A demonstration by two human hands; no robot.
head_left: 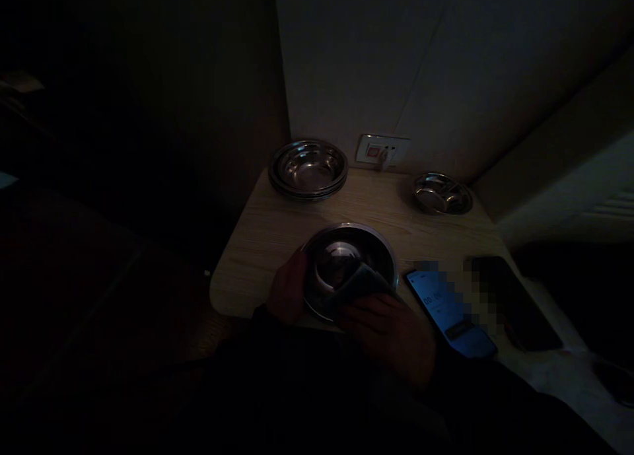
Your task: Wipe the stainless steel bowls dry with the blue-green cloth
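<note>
A steel bowl (341, 257) sits at the near edge of a small wooden table (277, 237) in dim light. My left hand (288, 286) grips the bowl's left rim with curled fingers. My right hand (391, 333) is closed on a dark cloth (359, 284), which it presses into the bowl's near right side. Both forearms are in dark sleeves and hard to make out.
A stack of steel bowls (308, 169) stands at the table's back left, and a single small steel bowl (442, 193) at the back right. A wall socket (381, 150) is behind them. A lit phone (448, 306) and a dark phone (515, 303) lie to the right.
</note>
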